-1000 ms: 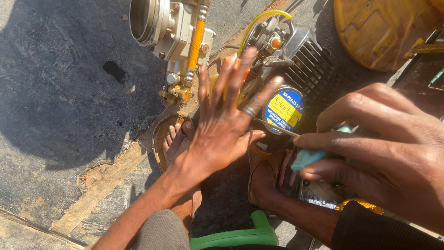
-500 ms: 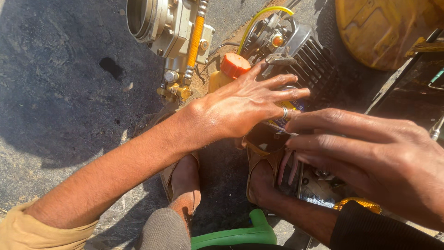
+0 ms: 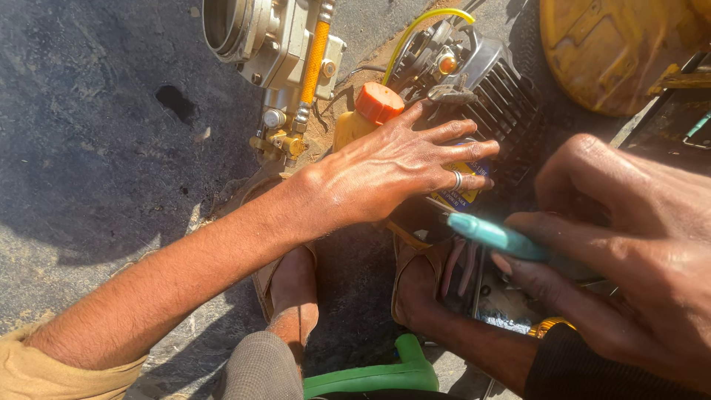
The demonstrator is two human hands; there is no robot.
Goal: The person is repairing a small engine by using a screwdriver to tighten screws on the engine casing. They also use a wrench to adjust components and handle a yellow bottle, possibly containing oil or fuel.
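Observation:
My left hand (image 3: 400, 174) lies flat with its fingers spread on a small black engine (image 3: 511, 92) with cooling fins. There is a ring on one finger. The fingertips cover a round blue and yellow label (image 3: 458, 197). My right hand (image 3: 629, 252) is close to the camera at the right, shut on a tool with a teal handle (image 3: 492, 235) that points left towards the engine. The tool's working end is hidden behind the hand.
A yellow bottle with an orange cap (image 3: 370, 107) stands just behind my left hand. A metal pump body (image 3: 270, 41) with brass fittings lies at the top, next to a yellow hose (image 3: 422, 22). A yellow tank (image 3: 615, 52) sits at the top right. My sandalled feet (image 3: 292, 289) and a green seat edge (image 3: 370, 374) are below.
My left hand has come down from a raised, spread pose to lie flat on the engine. My right hand has shifted right, and the teal handle shows again.

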